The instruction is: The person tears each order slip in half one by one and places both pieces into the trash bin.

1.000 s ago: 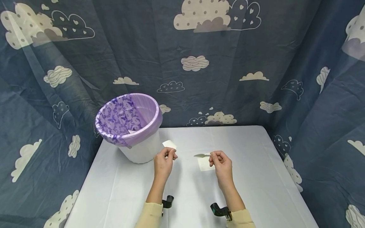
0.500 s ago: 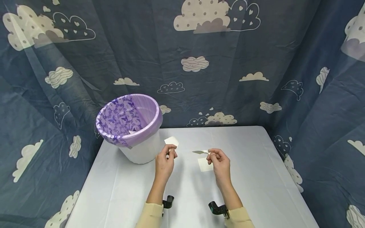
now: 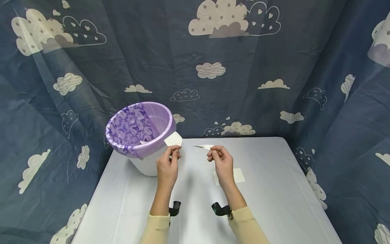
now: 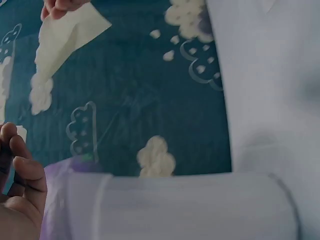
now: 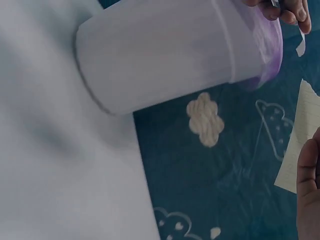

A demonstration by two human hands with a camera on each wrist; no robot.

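Between thumb and fingers, my left hand [image 3: 167,166] pinches a piece of white paper [image 3: 173,139], which overlaps the rim of the trash can [image 3: 149,163] in the head view. My right hand [image 3: 223,162] pinches another paper piece [image 3: 205,146], seen nearly edge-on from the head. In the right wrist view this piece of paper [image 5: 295,145] is pale yellow and faintly lined, with a ragged upper edge. The two hands are raised and apart. A purple bag [image 3: 131,125] with a butterfly pattern lines the can, and a white scrap [image 3: 143,142] shows inside it.
Pale paper [image 3: 239,175] lies on the white-covered table [image 3: 274,189], partly hidden by my right wrist. A dark curtain [image 3: 231,101] with cloud prints hangs behind the table and at both sides.
Both hands have moved forward and to the left with their papers, the left one up to the can's rim. More of the paper on the table now shows beside the right wrist.
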